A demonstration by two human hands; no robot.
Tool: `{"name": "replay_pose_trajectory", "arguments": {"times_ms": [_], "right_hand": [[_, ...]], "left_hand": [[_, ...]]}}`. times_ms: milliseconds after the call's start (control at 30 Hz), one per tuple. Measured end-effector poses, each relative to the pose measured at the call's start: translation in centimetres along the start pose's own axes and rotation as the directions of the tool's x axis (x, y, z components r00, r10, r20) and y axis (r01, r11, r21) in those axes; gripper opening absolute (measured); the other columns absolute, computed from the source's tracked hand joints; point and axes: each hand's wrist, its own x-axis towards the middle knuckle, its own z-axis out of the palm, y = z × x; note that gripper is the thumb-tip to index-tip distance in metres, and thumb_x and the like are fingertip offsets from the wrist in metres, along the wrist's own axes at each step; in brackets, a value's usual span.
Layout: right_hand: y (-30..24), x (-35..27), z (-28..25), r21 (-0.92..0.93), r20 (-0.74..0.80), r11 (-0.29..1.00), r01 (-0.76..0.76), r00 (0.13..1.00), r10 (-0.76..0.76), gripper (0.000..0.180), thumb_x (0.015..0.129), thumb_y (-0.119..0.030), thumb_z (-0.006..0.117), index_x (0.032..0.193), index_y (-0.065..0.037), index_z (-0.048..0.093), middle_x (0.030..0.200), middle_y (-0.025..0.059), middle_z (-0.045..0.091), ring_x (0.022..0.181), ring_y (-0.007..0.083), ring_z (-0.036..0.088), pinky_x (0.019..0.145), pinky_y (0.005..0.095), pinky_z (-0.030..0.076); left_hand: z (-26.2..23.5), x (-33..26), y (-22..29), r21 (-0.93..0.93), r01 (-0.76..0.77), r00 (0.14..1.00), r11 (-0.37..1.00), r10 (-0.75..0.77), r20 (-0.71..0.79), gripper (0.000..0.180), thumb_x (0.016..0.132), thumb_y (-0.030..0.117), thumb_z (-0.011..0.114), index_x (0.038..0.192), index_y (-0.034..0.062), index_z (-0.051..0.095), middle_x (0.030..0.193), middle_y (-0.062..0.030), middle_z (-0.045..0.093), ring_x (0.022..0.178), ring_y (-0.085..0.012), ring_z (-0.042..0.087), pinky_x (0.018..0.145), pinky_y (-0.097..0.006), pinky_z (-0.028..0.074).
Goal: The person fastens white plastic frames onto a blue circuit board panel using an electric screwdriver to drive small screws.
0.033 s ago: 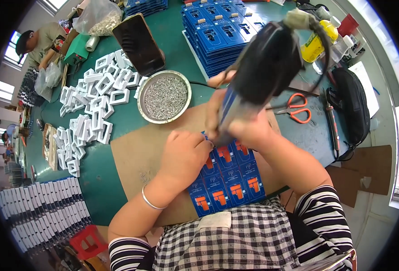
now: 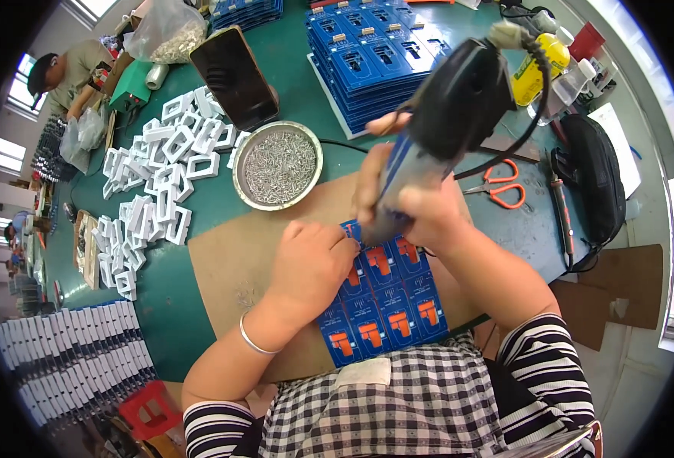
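Observation:
My right hand [image 2: 428,206] is wrapped round an electric screwdriver [image 2: 463,95] with a black upper body and a pale blue-striped lower part. Its cable loops off the top. The driver points down at the far left part of a blue circuit board panel [image 2: 364,309] bearing several orange parts; its tip is blurred. My left hand [image 2: 312,259] rests on the panel's left side, fingers bent and together beside the driver tip. What those fingertips pinch, if anything, is hidden. Under the panel lies a brown cardboard sheet [image 2: 226,263] with a few loose screws [image 2: 245,294].
Beyond my left hand stands a metal bowl [image 2: 239,172] of screws. White frames [image 2: 177,141] are heaped to the left, near a propped phone [image 2: 234,76]. Blue panels [image 2: 356,65] are stacked behind. Orange-handled scissors [image 2: 505,191] and a soldering iron [image 2: 562,210] lie right.
The screwdriver has tilted and shifted slightly right with my right hand, and its cable has swung. My left hand and the panel stay nearly where they were.

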Motion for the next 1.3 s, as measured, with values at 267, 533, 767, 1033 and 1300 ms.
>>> {"name": "replay_pose_trajectory", "arguments": {"times_ms": [267,533,767,1033,1300], "right_hand": [[-2.8,-2.6,-1.7,-0.083,-0.287,0.93,0.357,0.885,-0.365,0.064,0.078,-0.038,0.059,0.13,-0.008,0.036,0.076,0.008,0.053,0.061,0.0205,0.056,0.066,0.0387,0.05],[-3.6,-4.3,-2.7,-0.092,-0.288,0.926,0.367,0.88,-0.378,0.065,0.078,-0.038,0.059,0.13,-0.007,0.034,0.075,0.0082,0.053,0.061,0.0209,0.057,0.065,0.0386,0.051],[-3.0,-4.5,-2.8,-0.108,-0.304,0.945,0.309,0.895,-0.327,0.064,0.077,-0.037,0.06,0.128,-0.007,0.034,0.074,0.0081,0.054,0.059,0.0209,0.059,0.064,0.0388,0.051],[-2.7,-4.4,-2.9,-0.115,-0.313,0.947,0.301,0.893,-0.322,0.064,0.077,-0.036,0.061,0.128,-0.008,0.034,0.074,0.0077,0.053,0.059,0.0207,0.058,0.063,0.0376,0.052],[-2.8,-5.0,-3.3,-0.088,-0.324,0.951,0.296,0.895,-0.308,0.064,0.077,-0.035,0.061,0.128,-0.008,0.033,0.075,0.0069,0.052,0.06,0.0203,0.058,0.064,0.0372,0.051]], "left_hand": [[-0.9,1.2,1.3,0.226,-0.12,0.977,0.967,0.076,0.198,0.007,0.069,0.011,0.06,0.072,0.0102,0.054,0.072,-0.0026,0.05,0.071,-0.0174,0.054,0.063,-0.03,0.04],[-0.9,2.4,0.4,0.155,-0.155,0.934,0.976,0.094,0.345,0.015,0.07,0.009,0.063,0.08,0.0059,0.053,0.078,-0.0078,0.049,0.073,-0.0238,0.054,0.064,-0.035,0.046],[-0.9,3.6,-0.5,0.109,-0.163,0.912,0.981,0.107,0.397,0.015,0.071,0.007,0.063,0.081,0.0037,0.052,0.079,-0.0094,0.049,0.074,-0.0253,0.054,0.064,-0.035,0.048],[-1.0,4.8,-3.2,-0.056,0.013,0.964,0.998,0.002,0.268,0.014,0.076,0.005,0.062,0.086,0.0043,0.052,0.081,-0.0105,0.051,0.072,-0.0282,0.058,0.063,-0.037,0.05],[-1.8,3.3,-2.5,-0.198,0.063,0.979,0.978,-0.022,0.203,0.015,0.075,0.0,0.067,0.089,0.0036,0.062,0.084,-0.01,0.059,0.077,-0.0282,0.06,0.067,-0.036,0.05]]}}
